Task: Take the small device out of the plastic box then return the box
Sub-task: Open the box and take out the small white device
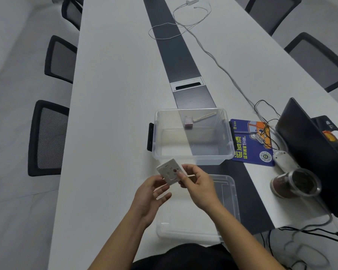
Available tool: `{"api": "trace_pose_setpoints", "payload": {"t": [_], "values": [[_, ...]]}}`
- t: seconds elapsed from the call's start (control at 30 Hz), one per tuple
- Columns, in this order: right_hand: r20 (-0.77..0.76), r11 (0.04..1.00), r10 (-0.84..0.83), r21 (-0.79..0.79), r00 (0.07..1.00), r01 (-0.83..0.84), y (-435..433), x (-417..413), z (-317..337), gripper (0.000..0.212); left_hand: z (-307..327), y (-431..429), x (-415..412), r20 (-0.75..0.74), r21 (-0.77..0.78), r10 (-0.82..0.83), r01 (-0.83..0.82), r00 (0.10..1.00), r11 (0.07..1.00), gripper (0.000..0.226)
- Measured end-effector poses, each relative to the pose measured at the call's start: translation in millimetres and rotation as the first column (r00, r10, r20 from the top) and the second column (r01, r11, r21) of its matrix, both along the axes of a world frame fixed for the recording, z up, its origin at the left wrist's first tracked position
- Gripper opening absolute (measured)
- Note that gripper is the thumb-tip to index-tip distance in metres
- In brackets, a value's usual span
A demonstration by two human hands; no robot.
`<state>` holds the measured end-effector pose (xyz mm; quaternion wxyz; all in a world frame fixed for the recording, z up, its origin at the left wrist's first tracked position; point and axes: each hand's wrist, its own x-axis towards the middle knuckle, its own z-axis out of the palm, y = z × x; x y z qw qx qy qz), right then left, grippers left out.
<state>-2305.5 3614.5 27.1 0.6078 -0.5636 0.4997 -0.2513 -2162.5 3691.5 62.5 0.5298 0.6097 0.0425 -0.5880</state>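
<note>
Just below the centre of the frame, both hands hold a small device (171, 171), a flat white square plate with slots and a red dot on its face, tilted up toward the camera above the table. The left hand (151, 193) grips its lower left edge, thumb and fingertips partly curled round it and the remaining fingers loosely spread. The right hand (198, 187) pinches the right edge, with the thumb pressed on the face near the red dot and the fingers curled behind. Directly above the hands in the frame sits the plastic box (192, 136), clear and uncovered, with a black latch on its left side; it rests on the white table (109, 114), straddling the dark strip (171, 47) that runs up the middle. Inside the box, near its far wall, lie a small pink cube (189, 122) and a pale flat stick (204, 116), just beside each other. The clear lid (225, 193) lies flat on the table beneath the forearms, toward the lower centre. Right of the box are a blue printed pad (251, 147), a glass jar of dark contents (295, 185) and a black laptop (304, 147). A white cable (219, 63) trails toward the top of the frame.
</note>
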Motion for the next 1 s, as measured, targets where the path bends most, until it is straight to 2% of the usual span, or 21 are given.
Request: {"api": "trace_pose_setpoints", "payload": {"t": [0.3, 0.53, 0.6, 0.67, 0.77, 0.87, 1.0], "values": [[-0.112, 0.987, 0.063, -0.141, 0.992, -0.078, -3.2, 0.2, 7.2, 0.019, 1.9, 1.4, 2.1, 0.015, -0.065, -0.039, 0.04, 0.999, 0.997, 0.03], [-0.152, 0.932, 0.219, -0.26, 0.964, -0.253, 12.4, 9.9, -3.5, 0.028, -1.9, 7.8, 14.5, 0.262, 0.032, -0.101, 0.096, 0.96, 0.995, 0.042], [-0.125, 0.936, 0.266, -0.205, 0.956, -0.287, 16.4, 14.5, -8.3, 0.029, -6.3, 14.5, 19.3, 0.269, 0.047, -0.088, 0.078, 0.959, 0.996, 0.037], [-0.07, 0.952, 0.301, -0.027, 0.951, -0.304, 19.6, 18.7, -12.3, 0.031, -12.5, 24.4, 25.4, 0.25, 0.047, -0.058, 0.048, 0.967, 0.998, 0.035], [-0.012, 0.91, 0.356, 0.232, 0.934, -0.344, 25.1, 27.1, -25.3, 0.051, -26.5, 43.5, 32.9, 0.194, 0.046, -0.017, 0.008, 0.981, 0.999, 0.036], [-0.011, 0.873, 0.384, 0.328, 0.923, -0.36, 32.7, 41.3, -40.2, 0.055, -45.5, 64.1, 38.3, 0.182, 0.087, 0.009, -0.025, 0.983, 0.996, 0.035], [-0.072, 0.828, 0.468, 0.384, 0.881, -0.409, 46.4, 67.7, -53.7, 0.051, -68.6, 88.2, 49.5, 0.287, 0.197, -0.035, -0.023, 0.957, 0.98, 0.03]]}}
